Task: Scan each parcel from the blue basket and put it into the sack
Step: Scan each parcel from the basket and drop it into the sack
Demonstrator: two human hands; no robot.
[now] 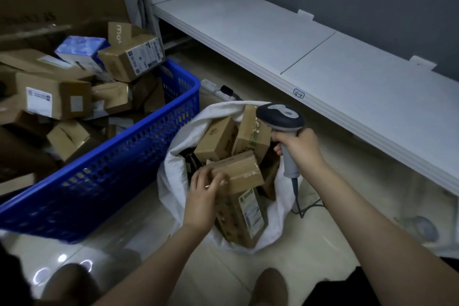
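Observation:
A white sack (173, 156) stands open on the floor, holding several brown cardboard parcels. My left hand (205, 189) grips the near end of a small taped brown parcel (239, 171) that lies on top of the others in the sack. My right hand (301, 148) holds a grey barcode scanner (280, 117) by its handle, above the sack's right rim, with its head towards the sack. To the left, the blue basket (139, 154) is piled with several more cardboard parcels (52, 99).
A low white shelf (335, 62) runs along the grey wall at the right. The scanner's cable (300, 206) trails onto the floor beside the sack. A white power strip (213, 87) lies behind the basket. My shoes show at the bottom edge.

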